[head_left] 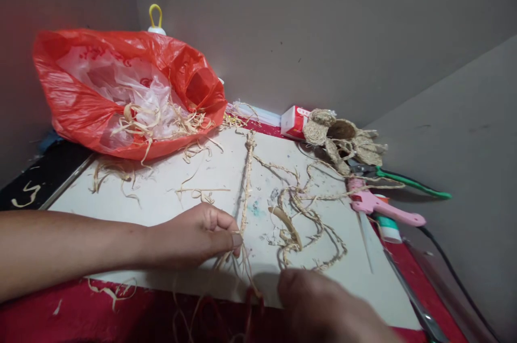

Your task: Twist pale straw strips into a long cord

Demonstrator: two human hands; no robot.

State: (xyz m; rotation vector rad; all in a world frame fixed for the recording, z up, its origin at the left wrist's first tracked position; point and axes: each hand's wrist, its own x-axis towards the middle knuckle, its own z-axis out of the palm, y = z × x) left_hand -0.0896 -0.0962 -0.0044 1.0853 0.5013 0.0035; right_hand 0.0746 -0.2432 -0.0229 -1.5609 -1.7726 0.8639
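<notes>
A braided cord of pale plant fibre stretches straight across the white board. My left hand pinches its near end between thumb and fingers, and loose strands fan out below the grip toward the board's front edge. My right hand is at the bottom right, apart from the braid and smeared by motion, so its fingers cannot be made out. A longer tangled braided cord lies on the board to the right of the straight braid.
A red plastic bag with fibre strips stands back left. At the right are coiled fibre pieces, green-handled pliers, a pink glue gun with a cable, and scissors. A red and white box stands behind. Fibre scraps lie left.
</notes>
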